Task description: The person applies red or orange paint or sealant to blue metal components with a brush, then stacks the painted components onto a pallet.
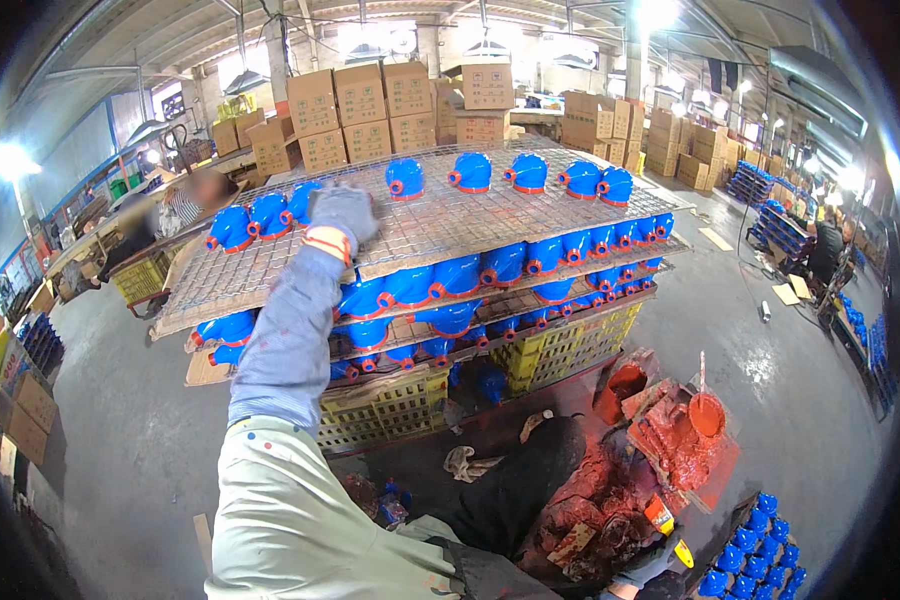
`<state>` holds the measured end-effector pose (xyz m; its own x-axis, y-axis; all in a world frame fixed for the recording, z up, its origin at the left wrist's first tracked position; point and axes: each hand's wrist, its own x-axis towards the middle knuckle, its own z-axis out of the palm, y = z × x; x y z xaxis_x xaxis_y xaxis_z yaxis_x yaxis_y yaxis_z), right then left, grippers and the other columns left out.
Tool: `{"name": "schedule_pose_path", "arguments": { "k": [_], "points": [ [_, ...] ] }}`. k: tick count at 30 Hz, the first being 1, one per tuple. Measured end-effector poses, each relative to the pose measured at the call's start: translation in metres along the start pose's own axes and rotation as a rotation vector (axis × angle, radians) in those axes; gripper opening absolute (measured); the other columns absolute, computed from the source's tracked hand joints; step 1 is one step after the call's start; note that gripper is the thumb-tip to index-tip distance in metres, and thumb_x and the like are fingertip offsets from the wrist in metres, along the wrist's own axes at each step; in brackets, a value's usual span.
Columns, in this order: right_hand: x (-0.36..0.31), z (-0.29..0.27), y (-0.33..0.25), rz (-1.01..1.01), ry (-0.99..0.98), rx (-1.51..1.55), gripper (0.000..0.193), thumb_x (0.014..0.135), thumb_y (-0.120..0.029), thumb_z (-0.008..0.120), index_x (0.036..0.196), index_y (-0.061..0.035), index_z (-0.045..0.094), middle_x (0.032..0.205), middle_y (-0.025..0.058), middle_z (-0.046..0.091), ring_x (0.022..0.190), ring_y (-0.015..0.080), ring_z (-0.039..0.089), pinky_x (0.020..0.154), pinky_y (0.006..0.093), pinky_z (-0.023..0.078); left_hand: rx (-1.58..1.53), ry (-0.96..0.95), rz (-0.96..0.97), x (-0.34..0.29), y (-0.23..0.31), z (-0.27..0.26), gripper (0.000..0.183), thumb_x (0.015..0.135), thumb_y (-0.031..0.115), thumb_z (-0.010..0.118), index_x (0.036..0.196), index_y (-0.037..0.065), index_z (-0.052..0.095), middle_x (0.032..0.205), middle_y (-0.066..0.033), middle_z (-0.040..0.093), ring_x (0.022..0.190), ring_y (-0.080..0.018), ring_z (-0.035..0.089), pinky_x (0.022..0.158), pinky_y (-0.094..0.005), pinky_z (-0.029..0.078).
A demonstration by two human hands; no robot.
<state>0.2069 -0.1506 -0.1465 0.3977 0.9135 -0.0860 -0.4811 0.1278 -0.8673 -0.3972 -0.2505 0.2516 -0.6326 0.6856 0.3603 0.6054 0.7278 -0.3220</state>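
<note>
My left hand [342, 215] wears a grey knit cloth glove with an orange cuff. The blue castings [470, 172] look glossy, freshly painted. The wire mesh rack [440, 225] is dull grey metal; the crates [380, 408] are matt yellow plastic.

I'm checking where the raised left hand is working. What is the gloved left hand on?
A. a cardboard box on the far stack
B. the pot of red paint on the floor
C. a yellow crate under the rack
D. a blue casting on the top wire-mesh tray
D: the gloved left hand rests on a blue casting at the near left of the top wire-mesh tray, well above the crates and paint.
</note>
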Motion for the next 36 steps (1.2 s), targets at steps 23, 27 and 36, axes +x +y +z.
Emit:
{"name": "schedule_pose_path", "arguments": {
  "k": [23, 27, 36],
  "points": [
    [-0.158, -0.147, -0.086, -0.545, 0.72, -0.183, 0.037, 0.099, -0.014, 0.048, 0.135, -0.0044, 0.051, 0.071, 0.0016, 0.05, 0.062, 0.0169, 0.058, 0.052, 0.0286, 0.047, -1.414, -0.004, 2.273, -0.431, 0.491, 0.014, 0.045, 0.076, 0.021, 0.071, 0.119, 0.011, 0.063, 0.122, -0.0102, 0.061, 0.122, -0.0315, 0.053, 0.105, -0.0509, 0.038],
    [-0.185, -0.262, -0.037, -0.39, 1.049, -0.384, 0.029, 0.094, -0.005, 0.057, 0.123, -0.0044, 0.057, 0.091, 0.0031, 0.06, 0.079, 0.0151, 0.064, 0.066, 0.0281, 0.053, -1.417, 0.042, 2.354, -0.458, 0.513, 0.028, 0.033, 0.075, 0.013, 0.069, 0.108, 0.011, 0.067, 0.12, -0.0085, 0.063, 0.12, -0.0337, 0.054, 0.105, -0.0528, 0.036],
    [-0.277, -0.509, 0.025, -0.338, 2.038, -0.498, 0.051, 0.083, -0.011, 0.073, 0.126, -0.0071, 0.045, 0.106, 0.0114, 0.055, 0.096, 0.0207, 0.055, 0.088, 0.0332, 0.047, -1.402, 0.113, 2.413, -0.476, 0.528, 0.053, 0.023, 0.083, 0.02, 0.058, 0.102, 0.015, 0.069, 0.118, -0.0036, 0.065, 0.12, -0.0271, 0.055, 0.107, -0.0505, 0.033]
  ]
}}
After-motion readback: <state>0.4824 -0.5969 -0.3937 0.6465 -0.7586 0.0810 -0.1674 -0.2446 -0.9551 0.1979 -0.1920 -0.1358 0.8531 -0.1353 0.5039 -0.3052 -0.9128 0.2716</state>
